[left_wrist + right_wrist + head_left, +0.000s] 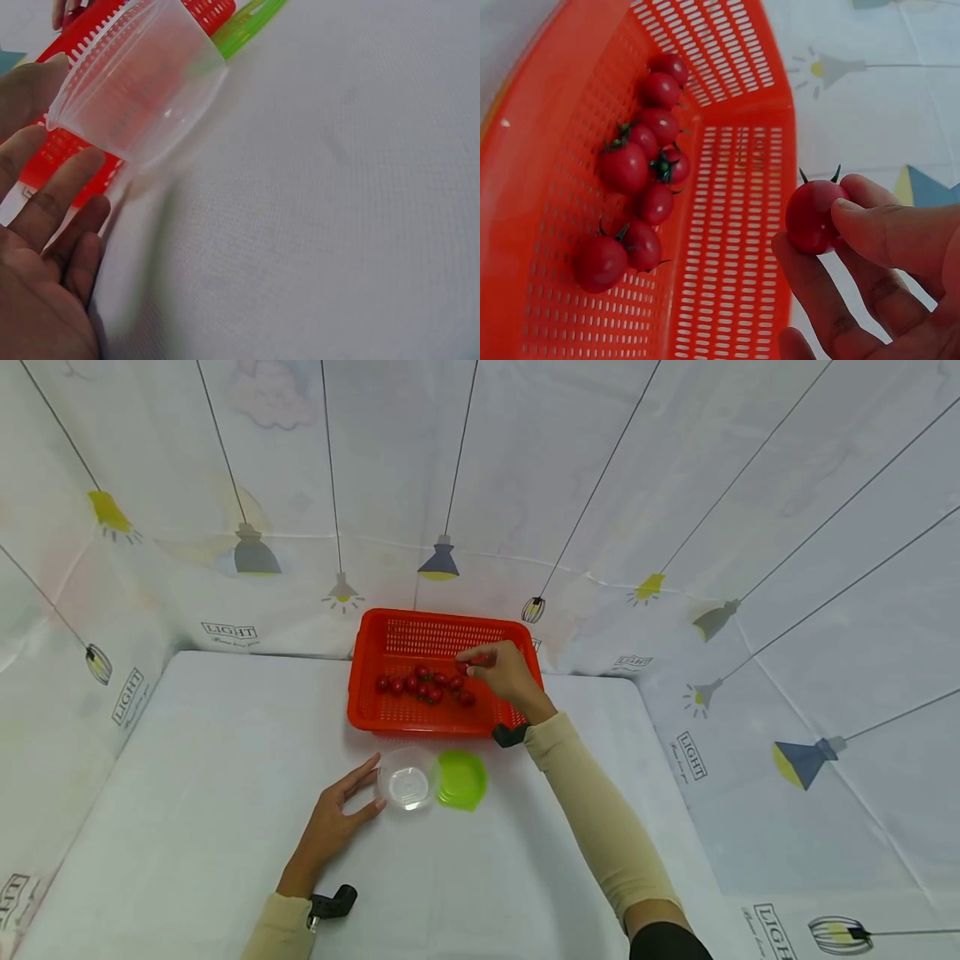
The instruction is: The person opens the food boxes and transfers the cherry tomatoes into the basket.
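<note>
On the table [187, 793], the left hand [330, 822] lies flat and released, fingers straight, fingertips touching the clear plastic cup [407, 785]. A green lid [462, 779] sits just right of the cup. Farther back, over the red basket [375, 643], the right hand [506, 672] pinches one cherry tomato [814, 216] between thumb and fingers; more tomatoes [423, 683] lie inside the basket.

A perforated red plastic basket [390, 714] holding a cluster of small red cherry tomatoes [424, 683] is positioned at the far edge of the white table [187, 777]. One tomato [478, 662] is pinched by the right hand [504, 674] above the basket. A clear round plastic cup [407, 779] is touched by the extended fingers of the left hand [333, 818]. A round green plastic lid [462, 779] is located just beside the cup.
</note>
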A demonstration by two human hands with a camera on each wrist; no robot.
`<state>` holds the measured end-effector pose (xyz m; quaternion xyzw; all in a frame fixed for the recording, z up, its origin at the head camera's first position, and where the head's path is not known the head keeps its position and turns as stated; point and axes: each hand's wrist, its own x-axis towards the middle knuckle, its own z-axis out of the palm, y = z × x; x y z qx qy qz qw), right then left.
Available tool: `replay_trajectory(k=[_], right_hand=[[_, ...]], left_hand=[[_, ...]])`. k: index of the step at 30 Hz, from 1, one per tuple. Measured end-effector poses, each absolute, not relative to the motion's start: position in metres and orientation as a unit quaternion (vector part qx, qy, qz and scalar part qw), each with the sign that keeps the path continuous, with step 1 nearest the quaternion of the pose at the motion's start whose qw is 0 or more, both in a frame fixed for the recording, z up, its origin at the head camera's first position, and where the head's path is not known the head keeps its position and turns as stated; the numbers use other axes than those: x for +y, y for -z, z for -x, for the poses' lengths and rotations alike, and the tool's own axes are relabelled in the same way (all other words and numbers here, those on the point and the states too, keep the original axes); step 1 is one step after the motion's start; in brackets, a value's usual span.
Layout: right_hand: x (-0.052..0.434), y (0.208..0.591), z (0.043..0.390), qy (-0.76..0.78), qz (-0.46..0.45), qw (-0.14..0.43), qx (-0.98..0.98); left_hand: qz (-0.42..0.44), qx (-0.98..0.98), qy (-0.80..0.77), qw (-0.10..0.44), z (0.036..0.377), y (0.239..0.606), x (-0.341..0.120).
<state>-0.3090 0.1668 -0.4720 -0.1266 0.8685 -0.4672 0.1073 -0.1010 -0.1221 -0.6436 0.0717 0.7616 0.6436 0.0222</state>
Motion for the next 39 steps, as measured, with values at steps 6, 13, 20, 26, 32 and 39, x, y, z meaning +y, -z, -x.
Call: replay_trajectory(k=[6,13,20,26,32,39], right_hand=[[0.168,0.481,0.320,0.485,0.103,0.137,0.857],[0.173,0.492,0.336,0.474,0.072,0.155,0.864],[0.175,0.502,0.353,0.442,0.067,0.184,0.875],[0.176,0.513,0.363,0.419,0.059,0.215,0.880],[0.178,0.521,0.370,0.385,0.031,0.227,0.894],[0.178,0.524,0.375,0.340,0.016,0.269,0.901]], left_hand=[[-0.075,0.766,-0.639,0.020,0.100,0.644,-0.122],[-0.075,0.775,-0.628,0.021,0.101,0.641,-0.121],[-0.075,0.782,-0.619,0.017,0.101,0.638,-0.123],[-0.069,0.784,-0.616,0.022,0.100,0.639,-0.125],[-0.070,0.767,-0.637,0.027,0.100,0.639,-0.124],[-0.067,0.757,-0.649,0.030,0.100,0.640,-0.121]])
